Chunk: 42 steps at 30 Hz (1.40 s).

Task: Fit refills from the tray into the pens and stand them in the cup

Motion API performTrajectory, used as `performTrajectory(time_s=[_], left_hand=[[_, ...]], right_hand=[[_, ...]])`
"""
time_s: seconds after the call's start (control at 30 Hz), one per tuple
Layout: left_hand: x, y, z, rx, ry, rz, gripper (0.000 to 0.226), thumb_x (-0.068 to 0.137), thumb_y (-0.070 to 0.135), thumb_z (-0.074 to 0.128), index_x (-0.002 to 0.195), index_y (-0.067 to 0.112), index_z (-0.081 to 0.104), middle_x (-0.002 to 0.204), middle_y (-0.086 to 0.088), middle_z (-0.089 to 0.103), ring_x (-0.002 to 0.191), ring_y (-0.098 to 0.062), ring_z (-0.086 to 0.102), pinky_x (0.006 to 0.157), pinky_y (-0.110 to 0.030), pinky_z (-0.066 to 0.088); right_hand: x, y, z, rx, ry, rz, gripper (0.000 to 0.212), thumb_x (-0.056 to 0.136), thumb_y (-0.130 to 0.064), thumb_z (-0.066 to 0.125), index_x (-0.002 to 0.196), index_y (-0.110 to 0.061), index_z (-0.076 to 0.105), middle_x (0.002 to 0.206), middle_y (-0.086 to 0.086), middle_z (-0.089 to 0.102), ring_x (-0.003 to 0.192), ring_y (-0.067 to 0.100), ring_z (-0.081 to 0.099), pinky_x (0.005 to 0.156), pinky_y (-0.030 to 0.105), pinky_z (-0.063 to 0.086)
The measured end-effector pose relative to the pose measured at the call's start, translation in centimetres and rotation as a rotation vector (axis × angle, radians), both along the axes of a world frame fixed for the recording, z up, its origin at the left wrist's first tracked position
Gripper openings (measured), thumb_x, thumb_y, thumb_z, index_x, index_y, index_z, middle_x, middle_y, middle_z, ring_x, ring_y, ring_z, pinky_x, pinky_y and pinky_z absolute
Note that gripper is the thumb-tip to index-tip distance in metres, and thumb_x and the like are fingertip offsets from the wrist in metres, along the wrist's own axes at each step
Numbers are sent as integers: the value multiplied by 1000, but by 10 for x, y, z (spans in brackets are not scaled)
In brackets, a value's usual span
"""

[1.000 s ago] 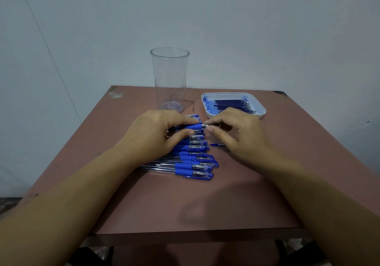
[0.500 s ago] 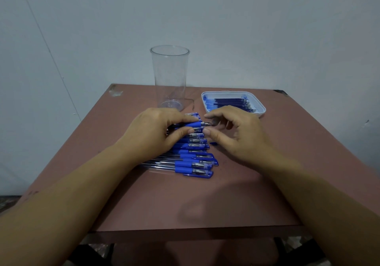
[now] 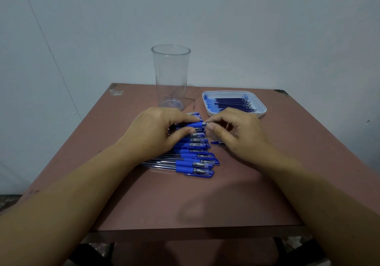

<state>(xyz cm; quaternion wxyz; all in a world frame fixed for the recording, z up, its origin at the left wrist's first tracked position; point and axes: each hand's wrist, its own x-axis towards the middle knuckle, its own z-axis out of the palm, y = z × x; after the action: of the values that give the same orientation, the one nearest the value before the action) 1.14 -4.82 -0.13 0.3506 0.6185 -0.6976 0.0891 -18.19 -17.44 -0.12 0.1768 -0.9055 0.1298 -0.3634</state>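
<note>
Reddish-brown table [image 3: 185,204], set against a pale wall [image 3: 246,29], carries all items. At its centre the left hand [image 3: 156,130] grips one pen [image 3: 194,124], thumb and fingers curled round it, while the right hand [image 3: 236,134] pinches that pen's tip between thumb and forefinger, both above a row of pens [image 3: 193,163] lying flat. Behind stands a clear cup [image 3: 170,76], upright, with a white tray [image 3: 261,111] of refills [image 3: 232,102] to its right; a small blue piece [image 3: 216,142] lies beside the right hand.
</note>
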Motion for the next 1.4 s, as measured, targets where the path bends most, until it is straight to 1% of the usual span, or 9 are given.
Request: performTrajectory(time_s=[0.3,0.43,0.6,0.77,0.93,1.03,1.2,1.33,1.4], left_hand=[[-3,0,1,47,82,-17,33,89,44,58,117,32,71,93,16,72,79,0,63,70,-21,51],[-1,0,1,39,64,-2,33,89,45,58,118,33,70,92,15,71,79,-4,65,69,-30,54],[0,0,1,37,46,-5,35,89,49,57,119,35,69,88,16,69,76,-5,63,67,-33,54],[1,0,1,57,91,5,33,89,46,58,118,35,70,95,17,72,81,-3,65,70,-31,55],[8,1,2,61,89,66,29,88,45,62,115,37,71,95,15,73,80,-4,65,70,-36,55],[12,2,2,68,101,100,26,88,39,69,114,39,71,97,16,73,83,-6,66,72,-39,56],[11,1,2,87,104,115,26,87,38,70,113,39,71,99,15,73,85,-6,66,75,-39,56],[9,2,2,88,99,120,28,86,35,71,114,36,71,99,12,74,87,-9,67,76,-40,56],[9,2,2,94,102,120,28,86,35,71,114,35,71,100,11,74,87,-10,67,76,-40,56]], right_hand=[[-2,5,4,128,-70,26,14,84,-12,75,96,-17,73,87,-11,71,82,5,66,73,22,53],[-4,8,6,278,-65,66,23,85,-21,73,107,-24,70,91,-7,70,82,6,65,74,17,51],[-1,5,3,217,2,9,14,91,-30,64,101,-24,73,88,-10,72,81,12,68,73,35,54],[-3,6,7,195,-71,24,18,86,-13,72,98,-26,70,83,-12,69,77,4,63,69,12,47],[-9,-3,6,175,-66,-76,16,87,-9,70,97,-21,71,83,-15,66,78,-3,59,71,7,43],[-16,-16,7,55,67,-165,14,90,-10,66,99,-19,71,85,-25,61,83,-9,57,74,4,39],[-17,-20,9,-48,444,-134,18,93,-10,61,103,-22,70,95,-12,62,86,0,53,77,7,40],[-7,-15,10,-35,555,-96,23,94,-6,56,106,-20,71,102,-5,67,90,6,57,80,18,45],[-5,-14,11,-9,578,-93,25,95,-7,55,109,-22,70,102,-7,66,90,5,57,78,13,43]])
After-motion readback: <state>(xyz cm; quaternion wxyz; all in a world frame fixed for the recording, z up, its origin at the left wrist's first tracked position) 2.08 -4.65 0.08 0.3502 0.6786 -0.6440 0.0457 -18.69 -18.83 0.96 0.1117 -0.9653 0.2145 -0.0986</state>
